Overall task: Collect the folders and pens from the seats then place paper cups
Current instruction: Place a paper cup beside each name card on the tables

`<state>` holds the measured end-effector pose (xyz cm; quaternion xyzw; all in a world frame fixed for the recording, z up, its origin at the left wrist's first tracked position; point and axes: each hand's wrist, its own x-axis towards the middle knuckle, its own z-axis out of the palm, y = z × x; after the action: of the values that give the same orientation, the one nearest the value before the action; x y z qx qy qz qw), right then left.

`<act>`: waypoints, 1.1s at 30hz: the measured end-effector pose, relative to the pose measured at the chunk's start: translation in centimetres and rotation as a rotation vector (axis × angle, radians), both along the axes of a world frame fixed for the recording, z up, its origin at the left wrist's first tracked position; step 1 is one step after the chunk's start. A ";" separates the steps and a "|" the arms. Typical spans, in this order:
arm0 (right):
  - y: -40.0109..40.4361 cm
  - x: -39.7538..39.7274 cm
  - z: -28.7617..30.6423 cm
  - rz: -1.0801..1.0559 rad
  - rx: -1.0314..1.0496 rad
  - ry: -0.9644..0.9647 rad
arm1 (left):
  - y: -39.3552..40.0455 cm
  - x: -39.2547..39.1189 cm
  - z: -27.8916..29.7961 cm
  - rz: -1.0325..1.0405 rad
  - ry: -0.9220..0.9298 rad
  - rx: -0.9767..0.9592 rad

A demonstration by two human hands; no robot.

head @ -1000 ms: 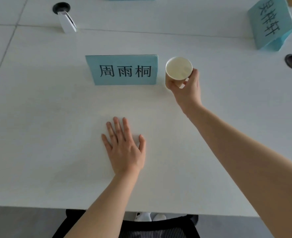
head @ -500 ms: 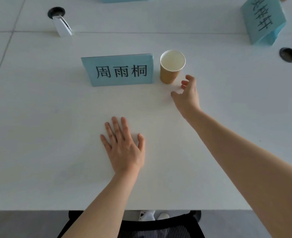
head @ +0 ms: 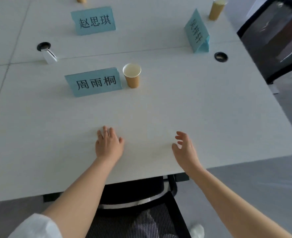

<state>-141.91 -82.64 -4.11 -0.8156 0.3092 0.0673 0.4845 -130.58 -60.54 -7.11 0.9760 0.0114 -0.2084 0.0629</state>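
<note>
Just right of the nearest name card (head: 94, 82), almost touching it, the paper cup (head: 132, 76) stands upright on the white table (head: 193, 109), so I judge this seat served. My left hand (head: 108, 145) rests flat on the table well toward me from the card, fingers straight; my right hand (head: 184, 150) hovers further right near the table edge, fingers loosely spread, holding nothing. The risk I see is a careless sweep of either arm toward the card, which would tip the light cup or knock the folded card over. Beyond the card are a cable hole with a white flap (head: 46, 52), a second card (head: 93, 21), and a third card (head: 197, 33) off to the right with another cup (head: 216, 10) behind it. A black chair (head: 138, 212) sits tucked under the table on my side of the card, and would hamper stepping away.
</note>
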 end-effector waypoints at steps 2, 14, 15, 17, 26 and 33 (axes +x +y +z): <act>-1.9 -3.4 0.9 -0.009 0.020 0.007 | -2.7 -3.2 1.7 -0.027 -0.027 -0.077; -22.6 -24.9 6.2 -0.069 -0.107 -0.087 | -27.2 -24.4 8.5 -0.021 -0.232 -0.545; -23.9 -26.1 6.6 -0.084 -0.106 -0.092 | -29.0 -25.7 8.7 -0.014 -0.222 -0.563; -27.1 -28.4 7.5 -0.120 -0.103 -0.105 | -33.0 -28.4 9.1 -0.011 -0.195 -0.598; -38.0 -31.0 9.6 -0.243 -0.054 -0.109 | -44.7 -33.2 9.8 0.007 -0.071 -0.695; -47.4 -24.6 9.8 -0.188 -0.086 -0.114 | -52.5 -27.8 9.5 0.032 -0.119 -0.706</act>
<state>-166.50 -130.09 5.67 -0.8056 0.3587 -0.0385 0.4699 -158.39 -113.03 2.38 0.9042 -0.0495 -0.1412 0.4000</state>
